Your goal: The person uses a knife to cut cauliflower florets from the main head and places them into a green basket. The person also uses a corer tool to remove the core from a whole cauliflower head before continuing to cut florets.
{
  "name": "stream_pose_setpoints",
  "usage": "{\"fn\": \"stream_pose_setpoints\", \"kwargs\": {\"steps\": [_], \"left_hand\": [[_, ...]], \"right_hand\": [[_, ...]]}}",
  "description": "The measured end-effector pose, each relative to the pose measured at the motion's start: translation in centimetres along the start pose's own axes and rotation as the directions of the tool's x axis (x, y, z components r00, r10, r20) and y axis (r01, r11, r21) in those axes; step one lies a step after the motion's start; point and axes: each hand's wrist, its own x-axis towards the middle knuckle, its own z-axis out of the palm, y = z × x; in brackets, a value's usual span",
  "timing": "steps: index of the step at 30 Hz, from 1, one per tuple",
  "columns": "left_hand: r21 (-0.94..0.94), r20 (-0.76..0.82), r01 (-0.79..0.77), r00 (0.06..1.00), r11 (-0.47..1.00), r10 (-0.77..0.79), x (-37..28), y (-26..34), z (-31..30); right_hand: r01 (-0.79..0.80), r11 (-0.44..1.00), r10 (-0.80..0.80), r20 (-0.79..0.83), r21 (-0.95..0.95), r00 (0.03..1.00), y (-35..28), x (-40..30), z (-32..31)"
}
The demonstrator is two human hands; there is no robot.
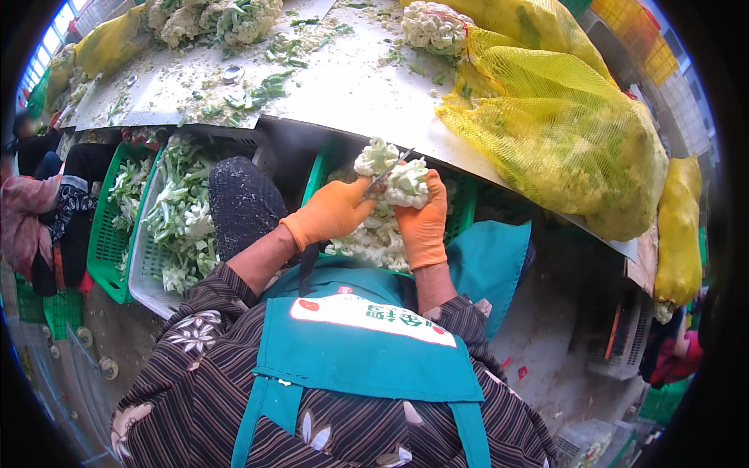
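Note:
My left hand [330, 212], in an orange knit glove, grips a small knife [391, 169] whose blade points up and to the right. In the matching glove, my right hand [426, 225] holds a white cauliflower piece [408, 183] close against the blade. A second cauliflower piece [375, 157] sits just beyond my left fingertips on the other side of the blade; whether it is still joined to the first I cannot tell. Below both hands, between my knees, cut cauliflower florets [374, 243] fill a green plastic crate [466, 205], partly covered by my hands and teal apron.
A white worktable [345, 96] strewn with leaf scraps spans the front. Yellow mesh sacks of cauliflower [562, 134] lie at its right. Whole cauliflower heads [216, 20] sit at the back left. A white crate [175, 234] holds trimmings by my left knee. A seated co-worker [35, 205] is farther left.

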Motion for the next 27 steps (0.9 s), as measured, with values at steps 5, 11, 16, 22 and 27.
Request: {"fn": "stream_pose_setpoints", "kwargs": {"steps": [5,11,16,22,27], "left_hand": [[-0.293,0.114,0.122,0.989,0.948,-0.092,0.1,0.5,-2.0],[0.189,0.002,-0.310,0.949,0.932,0.315,-1.2,1.3,-2.4],[0.404,0.176,-0.306,0.951,0.862,0.255,-0.8,1.5,-3.5],[0.444,0.214,-0.301,0.950,0.844,0.227,-0.3,0.0,-2.8],[0.443,0.192,-0.267,0.961,0.856,0.200,0.4,-2.3,-0.6]], "right_hand": [[-0.074,0.983,0.085,-0.059,0.170,0.995,-3.6,0.8,-0.5],[-0.213,0.975,0.210,-0.047,-0.069,0.977,-4.9,0.9,0.6],[-0.329,0.941,0.328,-0.025,-0.083,0.944,-4.6,1.6,-1.4],[-0.418,0.907,0.414,0.079,0.050,0.907,-3.4,1.7,-1.7],[-0.421,0.906,0.421,-0.006,0.037,0.907,-2.6,1.1,-1.2]]}}
